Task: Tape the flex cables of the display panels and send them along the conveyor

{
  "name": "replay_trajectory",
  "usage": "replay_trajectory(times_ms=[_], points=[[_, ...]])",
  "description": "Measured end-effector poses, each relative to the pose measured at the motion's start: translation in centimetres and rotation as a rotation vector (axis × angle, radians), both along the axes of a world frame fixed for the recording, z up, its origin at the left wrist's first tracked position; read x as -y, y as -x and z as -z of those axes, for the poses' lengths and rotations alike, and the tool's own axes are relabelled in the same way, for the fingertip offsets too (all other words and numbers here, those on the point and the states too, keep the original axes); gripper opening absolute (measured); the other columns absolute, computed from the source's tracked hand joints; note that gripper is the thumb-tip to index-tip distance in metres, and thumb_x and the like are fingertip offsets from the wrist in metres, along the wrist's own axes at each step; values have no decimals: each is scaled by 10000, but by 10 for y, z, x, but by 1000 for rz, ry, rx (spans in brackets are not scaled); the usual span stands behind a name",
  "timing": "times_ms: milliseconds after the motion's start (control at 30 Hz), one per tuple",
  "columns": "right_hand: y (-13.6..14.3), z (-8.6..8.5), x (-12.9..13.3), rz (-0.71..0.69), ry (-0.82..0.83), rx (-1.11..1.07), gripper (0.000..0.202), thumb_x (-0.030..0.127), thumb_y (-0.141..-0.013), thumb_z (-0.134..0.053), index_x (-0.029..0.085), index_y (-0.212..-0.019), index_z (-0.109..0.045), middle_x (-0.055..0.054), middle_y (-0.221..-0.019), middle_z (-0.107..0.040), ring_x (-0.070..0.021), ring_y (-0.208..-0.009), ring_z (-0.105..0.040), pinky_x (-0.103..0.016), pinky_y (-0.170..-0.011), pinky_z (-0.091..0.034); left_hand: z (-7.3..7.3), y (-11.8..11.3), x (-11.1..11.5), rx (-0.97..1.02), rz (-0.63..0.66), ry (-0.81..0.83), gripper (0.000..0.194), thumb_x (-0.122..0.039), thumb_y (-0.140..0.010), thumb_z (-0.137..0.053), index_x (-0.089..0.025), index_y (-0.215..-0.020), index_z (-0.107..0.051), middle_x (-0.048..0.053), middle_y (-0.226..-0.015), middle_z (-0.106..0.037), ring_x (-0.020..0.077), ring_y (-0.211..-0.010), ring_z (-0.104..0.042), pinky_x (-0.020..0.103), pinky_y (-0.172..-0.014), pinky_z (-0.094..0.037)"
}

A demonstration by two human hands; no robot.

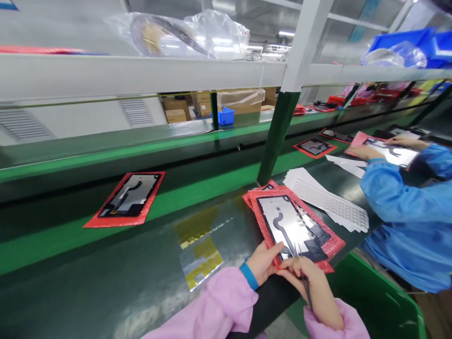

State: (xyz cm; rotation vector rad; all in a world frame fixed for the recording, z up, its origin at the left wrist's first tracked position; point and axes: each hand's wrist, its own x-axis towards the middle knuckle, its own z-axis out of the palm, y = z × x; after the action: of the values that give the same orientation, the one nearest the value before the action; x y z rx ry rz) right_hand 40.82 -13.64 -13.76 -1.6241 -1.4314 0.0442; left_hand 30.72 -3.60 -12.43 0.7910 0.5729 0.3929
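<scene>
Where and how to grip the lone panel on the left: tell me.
Pinch the near-left corner of the red sheet under the panel, coming from the near side. The panel lies flat, and the sheet sticks out past it there, so that grip could probably lift both without pressing on the panel's face.

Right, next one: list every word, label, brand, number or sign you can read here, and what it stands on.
None can be read.
Cardboard box at the back: faint marks, too small and blurred.
Nearest panel: any print is too small to read.
</scene>
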Motion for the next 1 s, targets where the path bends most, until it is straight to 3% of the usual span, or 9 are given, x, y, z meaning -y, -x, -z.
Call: replay_trajectory(times_ms=[100, 167, 267, 367, 467, 600, 733, 867, 1000], points=[[4, -3, 4, -46, 11, -121, 467, 634, -948, -571, 261, -672, -521, -22, -662, -735, -202, -560, -687, -311, -563, -560, -2, -8, 0, -1, -84, -32, 451, -315, -683, -895, -152, -1034, -664, 50, -963, -736, 164, -796, -695, 292, -739, -567], [-6, -11, 14, 85, -12, -233, 394, 568, -907, -670, 269, -761, -458, -46, -831, -779, -225, -736, -740, -334, -695, -583, -7, 1, -2, 13, -88, -48, 430, -266, -660, -884, -148, -1016, -673, 35, -903, -730, 166, -783, -685, 307, -748, -563], [-27, -19, 25, 369, -74, -357, 511, 576, -755, -808, 279, -843, -402, -57, -914, -747, -248, -846, -729, -352, -739, -571, -17, 40, -9, 34, -70, -89, 472, -260, -574, -902, -144, -986, -703, 34, -855, -731, 193, -815, -685, 324, -795, -551], [-27, -18, 15, 269, 23, -517, 606, 625, -645, -854, 280, -826, -390, -16, -803, -688, -208, -663, -680, -294, -556, -528, -26, 102, -14, 9, -83, -163, 463, -256, -552, -912, -141, -963, -731, 32, -848, -736, 211, -843, -678, 340, -826, -536], [18, -16, -14, -2, 119, -558, 558, 609, -687, -835, 272, -804, -406, 40, -704, -587, -145, -561, -580, -253, -520, -486, -32, 176, -12, -54, -154, -250, 494, -262, -597, -906, -149, -1050, -745, 38, -926, -750, 229, -905, -671, 356, -869, -525], [117, -19, -63, -224, 139, -483, 491, 561, -793, -780, 268, -772, -386, 85, -637, -408, -116, -527, -435, -235, -521, -424, -33, 275, 0, -148, -322, -336, 623, -342, -682, -888, -172, -1248, -690, 59, -1058, -750, 270, -1068, -650, 386, -982, -496], [200, -20, -96, -410, 210, -464, 486, 617, -815, -729, 265, -798, -395, 63, -689, -455, -133, -589, -453, -251, -590, -441, -23, 358, 19, -235, -480, -357, 660, -490, -726, -864, -157, -1262, -672, 94, -1110, -747, 294, -1109, -649, 413, -1004, -498], [244, -7, -107, -489, 287, -390, 496, 687, -821, -664, 253, -800, -426, 21, -803, -547, -170, -755, -561, -284, -734, -465, -1, 414, 43, -343, -600, -313, 503, -529, -858, -756, -137, -1166, -688, 95, -1071, -745, 259, -1016, -698, 449, -967, -542], [250, 28, -110, -451, 322, -291, 509, 720, -760, -697, 257, -793, -489, 4, -778, -571, -212, -741, -563, -336, -689, -468, 31, 443, 59, -544, -719, -248, 312, -373, -967, -678, -155, -1189, -653, 79, -1159, -693, 232, -1001, -694, 448, -886, -585]])
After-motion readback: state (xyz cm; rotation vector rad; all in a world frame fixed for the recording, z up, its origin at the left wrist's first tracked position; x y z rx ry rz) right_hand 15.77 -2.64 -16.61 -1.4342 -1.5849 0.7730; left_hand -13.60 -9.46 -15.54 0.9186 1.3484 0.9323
